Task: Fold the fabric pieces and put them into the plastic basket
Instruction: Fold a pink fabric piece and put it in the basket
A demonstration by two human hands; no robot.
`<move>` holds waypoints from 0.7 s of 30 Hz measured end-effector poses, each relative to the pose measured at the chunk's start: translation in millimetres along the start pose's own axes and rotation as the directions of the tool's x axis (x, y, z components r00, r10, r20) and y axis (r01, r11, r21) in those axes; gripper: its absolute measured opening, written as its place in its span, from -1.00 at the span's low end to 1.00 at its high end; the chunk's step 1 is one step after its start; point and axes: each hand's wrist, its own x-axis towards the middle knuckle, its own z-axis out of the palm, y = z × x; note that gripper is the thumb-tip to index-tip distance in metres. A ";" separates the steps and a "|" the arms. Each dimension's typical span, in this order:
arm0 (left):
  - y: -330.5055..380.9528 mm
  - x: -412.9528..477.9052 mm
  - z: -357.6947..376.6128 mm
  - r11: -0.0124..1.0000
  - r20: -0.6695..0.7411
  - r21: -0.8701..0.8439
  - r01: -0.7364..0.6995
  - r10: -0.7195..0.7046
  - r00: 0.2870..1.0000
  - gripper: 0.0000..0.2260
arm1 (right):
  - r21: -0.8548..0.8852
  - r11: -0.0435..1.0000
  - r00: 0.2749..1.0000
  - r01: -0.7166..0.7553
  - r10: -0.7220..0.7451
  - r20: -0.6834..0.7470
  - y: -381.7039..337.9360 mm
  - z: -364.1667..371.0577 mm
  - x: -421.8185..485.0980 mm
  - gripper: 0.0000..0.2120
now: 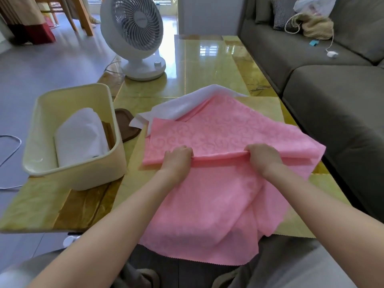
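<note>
two hands on the pink cloth [218, 129] on my feed. left hand [178, 157] and right hand [262, 157] each have fingers curled over a raised fold running across the cloth's middle, so both grips are clamped on the pink cloth, knuckles up. the hands sit apart w/ the fold stretched between them.

the far half of the pink cloth lies flat on the counter [207, 65], swirl pattern up. its near half drapes over the counter's near edge onto the person's lap. at the right side i can see stacked layers of the pink cloth.

a white cloth [187, 104] lies under the pink cloth's far side, poking out at the far and left edges.

the basket [99, 175] sits on the counter's left part, just beside the pink cloth but not touching it afaict. inside it is a folded white piece [81, 136], leaning toward the right wall. a brown board [126, 125] lies btwn the basket and the white cloth.

a fan [135, 34] stands at the counter's far left, on the floor i think. a sofa [332, 100] runs along the right.
</note>
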 end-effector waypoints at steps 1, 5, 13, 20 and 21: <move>1.1 1.2 -5.5 1.000 -0.027 -0.007 -0.007 0.007 1.000 -0.78 | 0.002 1.000 1.000 -0.011 0.011 -0.017 1.5 -4.3 -0.4 -0.68; 8.9 -9.2 -32.1 0.997 -0.177 0.001 -0.082 0.081 0.981 -0.77 | 0.117 0.993 0.985 -0.011 0.031 -0.172 8.2 -11.5 -17.5 -0.71; 12.6 -77.9 -41.1 0.991 -0.166 0.000 -0.135 0.133 0.977 -0.82 | 0.146 0.982 0.949 0.119 -0.069 -0.309 13.8 10.6 -97.1 -0.79; 8.0 -120.6 -10.9 0.985 0.115 0.124 -0.120 0.106 0.988 -0.85 | -0.029 0.988 0.983 0.150 -0.152 -0.101 17.8 38.2 -142.3 -0.71; 5.7 -125.4 -7.3 0.985 0.126 0.120 -0.122 0.107 0.986 -0.84 | -0.035 0.985 0.981 0.166 -0.169 -0.092 18.2 40.4 -146.0 -0.74</move>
